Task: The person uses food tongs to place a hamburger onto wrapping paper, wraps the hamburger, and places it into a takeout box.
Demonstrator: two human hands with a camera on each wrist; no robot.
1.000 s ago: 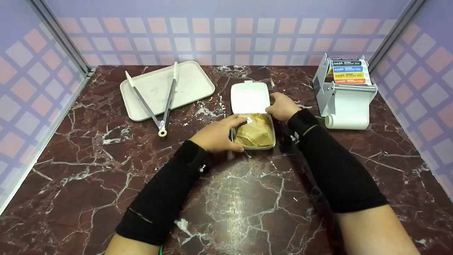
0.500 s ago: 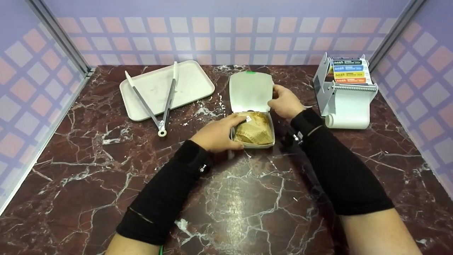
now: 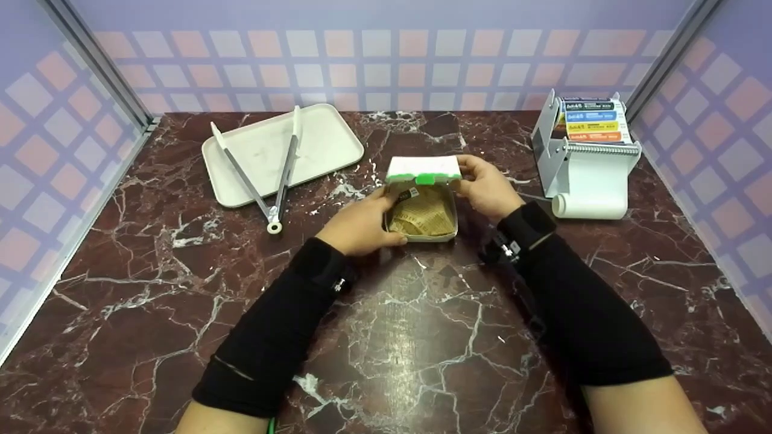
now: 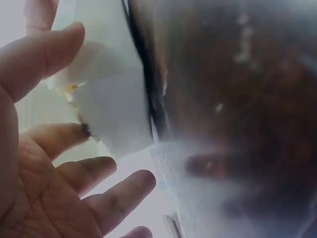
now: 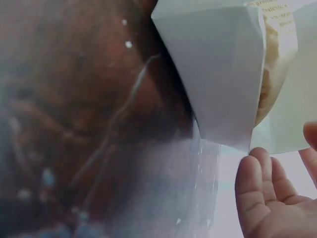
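A small white clamshell food box [image 3: 425, 240] sits mid-table, its lid [image 3: 424, 166] tipped partway over its back half. Green marks line the lid's front edge, with a green tab in the middle. Inside lies a rounded bundle in brown printed paper [image 3: 427, 216]. My left hand [image 3: 360, 226] holds the box's left side, thumb at the front corner; in the left wrist view the other fingers spread beside the white wall [image 4: 114, 106]. My right hand [image 3: 490, 188] pinches the lid's right edge; the right wrist view shows its fingertips at the box corner [image 5: 218, 69].
A cream tray [image 3: 325, 147] lies back left, with spread tongs [image 3: 284, 172] across it. At the back right stands a metal label dispenser [image 3: 543, 147] with coloured label rolls and a hanging white paper strip [image 3: 597, 187]. Patterned walls [image 3: 386, 60] enclose the marble-look table.
My right hand has raised the lid from lying open behind the box and swung it forward over the bundle. The box has shifted slightly left and back, with my left hand still at its side.
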